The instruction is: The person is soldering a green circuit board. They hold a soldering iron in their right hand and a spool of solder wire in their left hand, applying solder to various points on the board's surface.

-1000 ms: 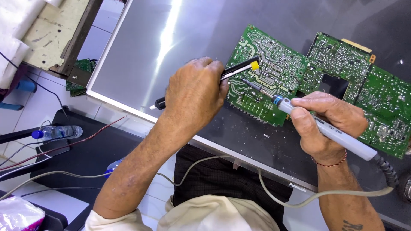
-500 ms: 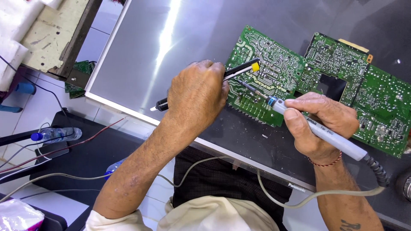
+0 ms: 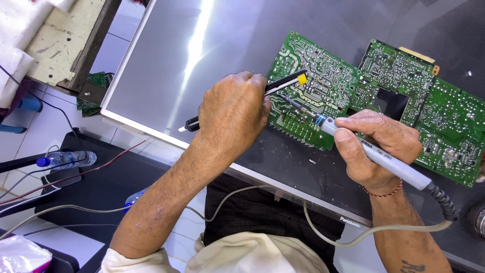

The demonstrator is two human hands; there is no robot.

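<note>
My left hand [image 3: 234,111] grips a black pump-type tool [image 3: 283,84] with a yellow tip, held over the left green circuit board [image 3: 313,81]. My right hand [image 3: 376,144] holds a grey soldering iron [image 3: 374,151] like a pen. Its metal tip touches the same board just below the yellow tip. A second green circuit board [image 3: 444,121] with a square cut-out lies to the right. Both boards rest on the grey back panel of a flat screen [image 3: 202,50].
A coiled cable [image 3: 444,202] runs from the iron toward a round object [image 3: 475,220] at the right edge. A plastic bottle [image 3: 63,159] and red and grey wires lie on a black surface at the lower left. A worn wooden bench [image 3: 55,35] sits at the upper left.
My right hand and the iron shifted slightly left, bringing the tip closer under the yellow tip. My left hand stayed almost in place.
</note>
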